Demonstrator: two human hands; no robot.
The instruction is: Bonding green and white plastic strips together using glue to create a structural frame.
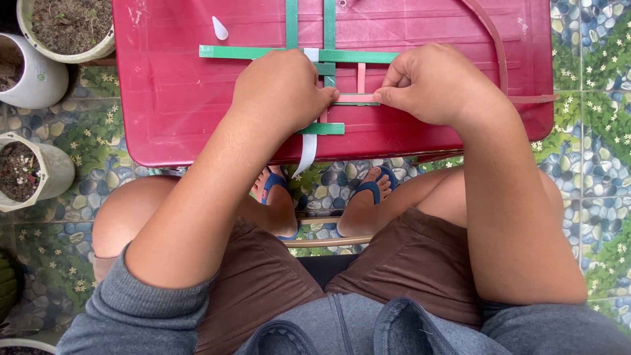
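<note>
Strips (299,54) on table (171,98); pots (33,79) left.

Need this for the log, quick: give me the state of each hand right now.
Left hand: closed, fingers pressing down on the crossed strips.
Right hand: closed, pinching the pink strip.

packages: none | labels: none | signs: none | screens: none in view

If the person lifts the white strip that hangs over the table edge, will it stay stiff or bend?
The white strip would probably bend: its free end already curves down past the red table. It looks thin and flat, so likely light. Its glossy surface may slide between the green strips.
</note>
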